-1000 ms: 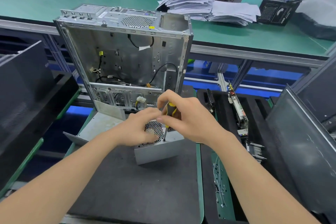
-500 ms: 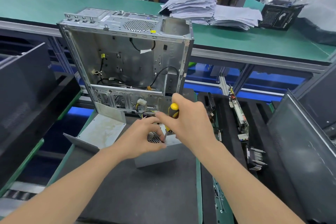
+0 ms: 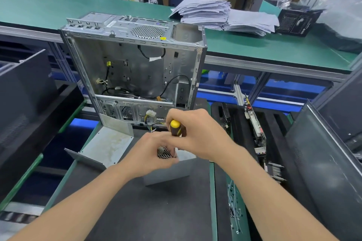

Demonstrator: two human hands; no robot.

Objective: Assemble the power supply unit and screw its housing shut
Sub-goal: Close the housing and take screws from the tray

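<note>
We note PSU (image 3: 166, 172) — grey metal box, mesh top. Right hand (image 3: 199, 137) grips screwdriver (image 3: 175, 127); left hand (image 3: 148, 156) rests on PSU — grip unclear.

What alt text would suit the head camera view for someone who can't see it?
A person's right hand grips a yellow-handled screwdriver over a power supply unit on a dark mat, the left hand resting on the unit; an open computer case stands behind.

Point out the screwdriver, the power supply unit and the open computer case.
screwdriver (image 3: 175, 124), head view, yellow handle end.
power supply unit (image 3: 166, 174), head view, grey side wall.
computer case (image 3: 137, 76), head view, inner back panel.
</note>
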